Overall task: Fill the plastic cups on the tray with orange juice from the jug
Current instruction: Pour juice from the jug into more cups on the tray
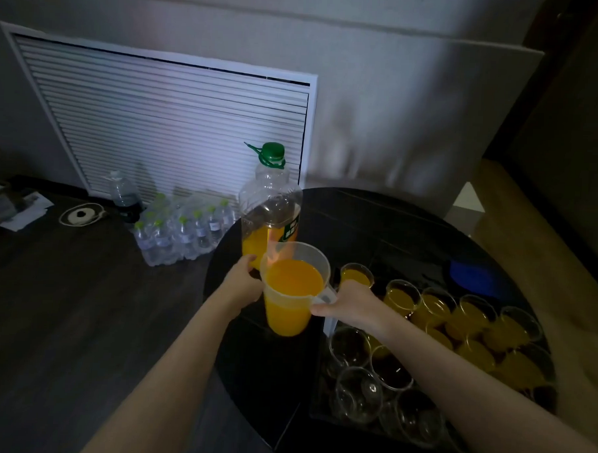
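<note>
I had the jug (293, 291) between both hands above the near left part of the round dark tabletop (376, 223). It stood upright and was a good way full of orange juice. My left hand (245, 282) lay against its left wall, the fingers curved round the side. My right hand (351, 302) was at the handle on the jug's right, fingers curled round it and the thumb reaching along just under the rim.

Right behind the jug stood a big clear bottle (270, 208) with a green cap, orange juice only in its lower part. To the right, the plastic cups (458, 322) crowded together on the tray (327, 325), of which I could make out little but a pale edge. The farther cups held juice; the nearer cups (359, 390), closest to me, looked clear and unfilled. A blue thing (470, 273) sat on the tabletop beyond them; I could not tell what it was.

On the dark floor to the left lay a shrink-wrapped pack of small water bottles (184, 228), in front of a white louvred panel (165, 124) that leaned on the wall.
</note>
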